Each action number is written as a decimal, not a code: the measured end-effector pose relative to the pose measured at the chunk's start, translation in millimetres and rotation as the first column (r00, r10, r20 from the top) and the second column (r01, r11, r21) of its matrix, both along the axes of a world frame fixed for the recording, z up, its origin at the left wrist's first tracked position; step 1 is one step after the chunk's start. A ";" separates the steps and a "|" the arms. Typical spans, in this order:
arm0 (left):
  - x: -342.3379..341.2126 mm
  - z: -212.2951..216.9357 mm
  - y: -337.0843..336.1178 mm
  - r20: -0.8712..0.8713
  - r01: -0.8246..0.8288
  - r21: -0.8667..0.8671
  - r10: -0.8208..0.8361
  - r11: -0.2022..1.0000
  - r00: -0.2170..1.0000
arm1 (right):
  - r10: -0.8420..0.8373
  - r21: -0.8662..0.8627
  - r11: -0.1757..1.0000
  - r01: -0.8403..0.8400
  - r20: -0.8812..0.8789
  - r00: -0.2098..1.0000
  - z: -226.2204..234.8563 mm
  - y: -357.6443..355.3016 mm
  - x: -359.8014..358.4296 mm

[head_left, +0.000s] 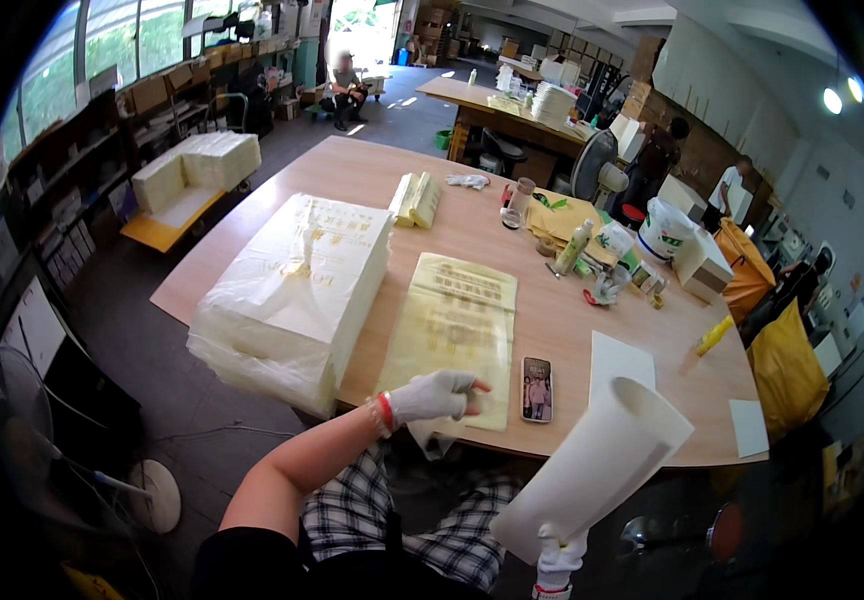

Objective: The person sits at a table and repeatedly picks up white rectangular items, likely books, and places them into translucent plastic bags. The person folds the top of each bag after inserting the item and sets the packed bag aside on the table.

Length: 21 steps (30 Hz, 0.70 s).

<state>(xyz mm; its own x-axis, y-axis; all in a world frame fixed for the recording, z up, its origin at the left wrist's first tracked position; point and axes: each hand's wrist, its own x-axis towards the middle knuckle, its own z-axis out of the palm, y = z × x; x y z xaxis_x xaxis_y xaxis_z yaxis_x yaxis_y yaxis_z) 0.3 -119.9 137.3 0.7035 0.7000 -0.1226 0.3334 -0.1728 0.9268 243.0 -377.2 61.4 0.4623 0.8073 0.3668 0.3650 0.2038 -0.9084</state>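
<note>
My left hand (pixel 434 397), in a white glove with bare fingertips, is over the near end of a flat stack of pale yellow plastic bags (pixel 452 320) with printing. Its thumb and forefinger are apart, with nothing visible between them. At the lower right, my right hand (pixel 558 556), also gloved, grips the lower end of a white hollow foam tube (pixel 592 475). The tube tilts up to the right, its open end over the table edge. A phone (pixel 537 390) with a lit screen lies right of the bags.
A large plastic-wrapped white stack (pixel 282 280) stands left of the bags, and a folded yellow bundle (pixel 416 200) lies beyond. White sheets (pixel 622 365) lie at right. Bottles, a white bucket (pixel 664 228) and a fan (pixel 597 165) crowd the far right. Other people are in the background.
</note>
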 end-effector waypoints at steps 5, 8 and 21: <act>35.3 -27.3 54.1 0.392 0.052 -0.442 0.141 0.895 0.909 | 0.122 -0.215 0.976 -0.036 0.400 0.908 -1.7 9.1 -17.8; 46.7 -19.8 36.7 0.054 -0.191 -0.151 0.201 0.970 0.978 | 0.283 -0.372 0.928 -0.016 0.677 0.679 -1.7 38.1 -26.5; 36.1 -177.7 -9.1 -0.111 -0.046 0.775 0.207 0.631 0.972 | -0.081 -0.190 0.944 0.269 0.657 0.750 -107.2 219.3 -34.7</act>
<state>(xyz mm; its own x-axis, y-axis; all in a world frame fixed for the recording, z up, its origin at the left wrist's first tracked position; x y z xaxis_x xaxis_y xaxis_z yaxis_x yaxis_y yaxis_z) 36.4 -129.0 -40.4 0.6236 0.6789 0.3876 0.5458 -0.7330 0.4059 208.3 -158.0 -45.8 0.3417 0.8416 0.4183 0.8777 -0.1267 -0.4622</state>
